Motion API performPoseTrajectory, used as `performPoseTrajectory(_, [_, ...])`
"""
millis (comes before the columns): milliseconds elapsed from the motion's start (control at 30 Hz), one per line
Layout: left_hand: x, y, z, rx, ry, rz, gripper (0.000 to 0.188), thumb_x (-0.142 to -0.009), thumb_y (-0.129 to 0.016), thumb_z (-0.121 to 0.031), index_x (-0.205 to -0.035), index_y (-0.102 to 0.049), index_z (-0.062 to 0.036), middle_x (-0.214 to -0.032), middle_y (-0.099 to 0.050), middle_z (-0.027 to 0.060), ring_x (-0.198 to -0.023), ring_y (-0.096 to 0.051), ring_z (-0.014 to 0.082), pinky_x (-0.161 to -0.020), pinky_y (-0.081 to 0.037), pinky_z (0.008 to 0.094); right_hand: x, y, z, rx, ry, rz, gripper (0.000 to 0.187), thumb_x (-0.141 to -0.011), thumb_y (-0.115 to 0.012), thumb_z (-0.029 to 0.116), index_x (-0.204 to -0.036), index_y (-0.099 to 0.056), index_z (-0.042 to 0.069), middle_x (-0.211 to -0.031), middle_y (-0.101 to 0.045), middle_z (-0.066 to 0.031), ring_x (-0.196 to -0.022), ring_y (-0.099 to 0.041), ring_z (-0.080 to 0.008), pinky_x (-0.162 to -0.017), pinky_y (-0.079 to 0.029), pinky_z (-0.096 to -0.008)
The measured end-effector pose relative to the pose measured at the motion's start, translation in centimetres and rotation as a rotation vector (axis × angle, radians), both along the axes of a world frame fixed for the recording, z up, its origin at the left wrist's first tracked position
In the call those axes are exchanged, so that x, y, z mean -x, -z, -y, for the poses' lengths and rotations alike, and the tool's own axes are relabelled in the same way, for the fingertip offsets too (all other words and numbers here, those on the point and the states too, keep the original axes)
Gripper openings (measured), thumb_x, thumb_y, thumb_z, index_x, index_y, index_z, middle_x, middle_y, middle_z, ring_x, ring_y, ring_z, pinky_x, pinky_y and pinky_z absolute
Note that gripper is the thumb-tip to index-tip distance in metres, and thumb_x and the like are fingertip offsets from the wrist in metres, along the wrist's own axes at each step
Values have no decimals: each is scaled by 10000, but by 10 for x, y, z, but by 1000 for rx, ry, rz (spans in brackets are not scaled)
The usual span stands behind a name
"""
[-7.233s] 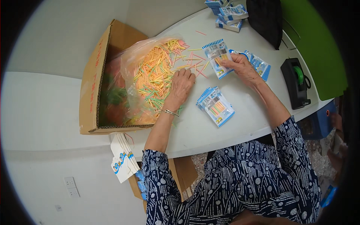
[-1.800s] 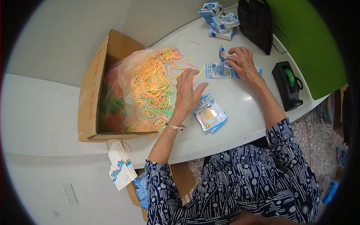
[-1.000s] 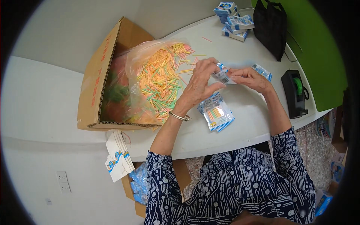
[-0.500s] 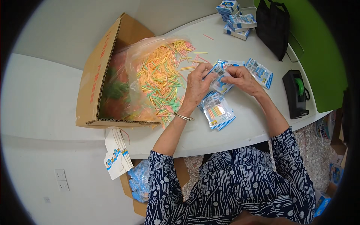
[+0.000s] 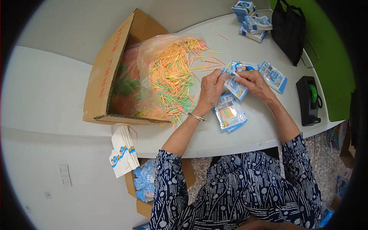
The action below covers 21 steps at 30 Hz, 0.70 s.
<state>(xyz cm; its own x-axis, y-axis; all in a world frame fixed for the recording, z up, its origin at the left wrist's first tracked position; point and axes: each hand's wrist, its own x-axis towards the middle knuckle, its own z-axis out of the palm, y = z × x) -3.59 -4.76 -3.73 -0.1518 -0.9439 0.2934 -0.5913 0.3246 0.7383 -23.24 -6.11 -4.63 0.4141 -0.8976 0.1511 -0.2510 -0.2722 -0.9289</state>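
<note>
Between my hands is a small clear-and-blue plastic packet, its top edge pinched by both. My left hand grips the left side with thumb and fingers closed. On the right side, my right hand has its fingertips closed on the same edge. Just below lie overlapping packets, the top one showing pastel sticks through its clear front. Another blue packet lies behind my hands, and one more packet rests to its right. What is inside the held packet is mostly hidden.
A tipped cardboard box with a plastic liner spills pastel sticks onto the white table. At the right are a black tape dispenser and a black bag. Stacked packs stand at the back; folded white cartons hang at the near left edge.
The view has shifted, moving the scene slightly right. My fingertips have come closer together along the packet's top edge, and the packet hangs more plainly below them.
</note>
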Motion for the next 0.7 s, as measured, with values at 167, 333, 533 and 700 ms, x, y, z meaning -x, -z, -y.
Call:
performPoseTrajectory(167, [-66,-10,25,516,-75,620,197,-825,-629,-191,-883,-609,-4,-852,-613,157,-819,-577,289,-742,-427,406,2,1,-1,-40,55,71,328,-891,-595,209,-691,-474,-21,-618,-419,-30,-613,-399,-106,-565,-328,-295])
performPoseTrajectory(333, [-115,-9,40,188,-206,1317,159,-761,-555,-96,-887,-598,-8,-974,-526,151,-969,-478,317,-825,-354,478,2,8,1,45,75,74,357,-902,-586,235,-659,-447,14,-614,-400,-14,-585,-371,-89,-530,-303,-288])
performPoseTrajectory(533, [-128,30,51,281,-207,1320,204,-782,-507,-81,-916,-610,35,-985,-521,175,-1004,-455,328,-918,-312,514,2,8,3,-29,65,72,348,-903,-585,240,-668,-452,21,-616,-396,-8,-588,-369,-87,-535,-307,-288])
performPoseTrajectory(700, [-128,36,61,337,-204,1266,190,-790,-495,-83,-914,-589,26,-968,-512,168,-975,-455,313,-908,-315,483,5,9,4,-37,57,66,335,-900,-588,235,-683,-460,15,-624,-393,2,-596,-364,-74,-533,-305,-283])
